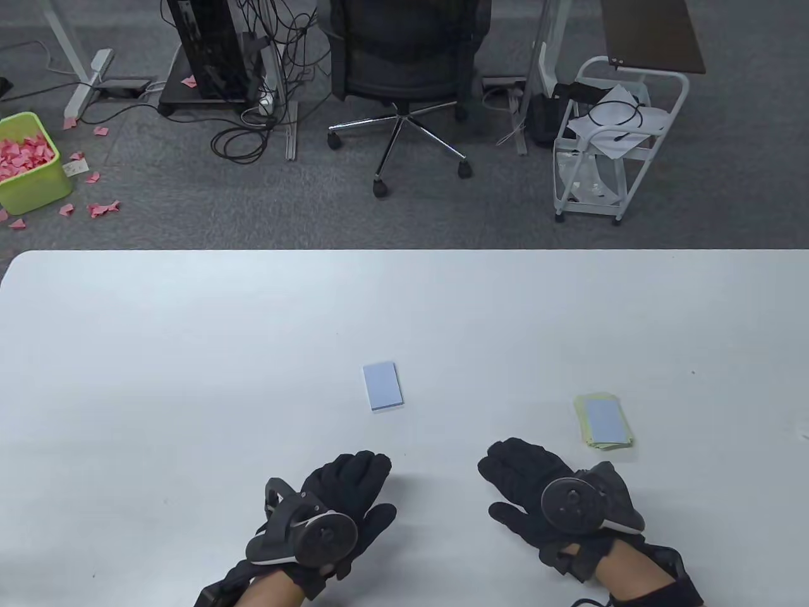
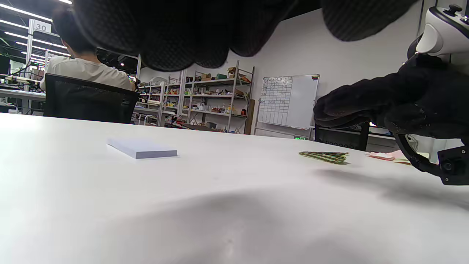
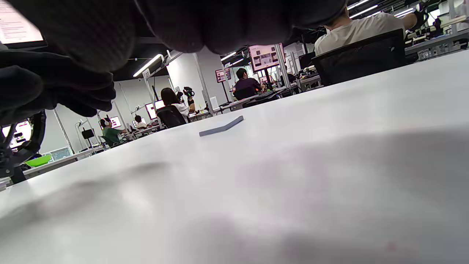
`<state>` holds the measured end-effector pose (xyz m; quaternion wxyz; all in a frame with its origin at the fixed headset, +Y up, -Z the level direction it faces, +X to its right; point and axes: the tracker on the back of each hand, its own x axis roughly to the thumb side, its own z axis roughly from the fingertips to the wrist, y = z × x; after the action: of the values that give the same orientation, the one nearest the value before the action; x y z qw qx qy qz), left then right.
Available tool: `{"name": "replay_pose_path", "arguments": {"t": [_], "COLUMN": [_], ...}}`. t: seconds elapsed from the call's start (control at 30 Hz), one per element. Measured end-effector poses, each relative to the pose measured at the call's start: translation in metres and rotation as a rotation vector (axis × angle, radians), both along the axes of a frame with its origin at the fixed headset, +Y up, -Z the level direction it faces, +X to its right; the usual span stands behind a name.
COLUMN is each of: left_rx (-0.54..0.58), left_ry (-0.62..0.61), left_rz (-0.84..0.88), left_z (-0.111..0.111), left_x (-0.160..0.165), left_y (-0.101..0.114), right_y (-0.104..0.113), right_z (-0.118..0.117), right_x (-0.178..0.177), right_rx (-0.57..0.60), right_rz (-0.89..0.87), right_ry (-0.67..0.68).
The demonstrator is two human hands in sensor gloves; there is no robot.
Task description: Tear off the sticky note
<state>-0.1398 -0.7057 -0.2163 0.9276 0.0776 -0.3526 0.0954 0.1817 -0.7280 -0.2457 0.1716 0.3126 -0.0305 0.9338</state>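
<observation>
With both hands, left hand (image 1: pixel 344 499) and right hand (image 1: pixel 537 484), released near the bench's (image 1: pixel 189 354) front edge, one should pin the blue pad (image 1: pixel 383 386) (mid-bench) while the other peels its top sheet slowly.

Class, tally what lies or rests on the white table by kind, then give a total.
Blue sticky note pad: 1
Pile of loose sticky notes, blue one on top: 1
Gloved hands, left hand and right hand: 2
Total: 4

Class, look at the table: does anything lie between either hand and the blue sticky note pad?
Nothing visible does. Only bare table separates the left hand and right hand from the blue sticky note pad.
</observation>
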Motion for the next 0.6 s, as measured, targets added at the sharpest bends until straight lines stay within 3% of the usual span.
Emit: {"name": "replay_pose_path", "arguments": {"t": [0.37, 0.6], "left_rx": [-0.007, -0.095], "left_ry": [0.007, 0.117], "left_rz": [-0.009, 0.062], "left_z": [-0.004, -0.03], "left_x": [0.002, 0.006], "left_y": [-0.003, -0.008], "right_y": [0.001, 0.001], "right_z": [0.001, 0.0], "right_x": [0.003, 0.004], "right_rx": [0.001, -0.011], "right_rz": [0.006, 0.005], "right_ry": [-0.018, -0.035]}}
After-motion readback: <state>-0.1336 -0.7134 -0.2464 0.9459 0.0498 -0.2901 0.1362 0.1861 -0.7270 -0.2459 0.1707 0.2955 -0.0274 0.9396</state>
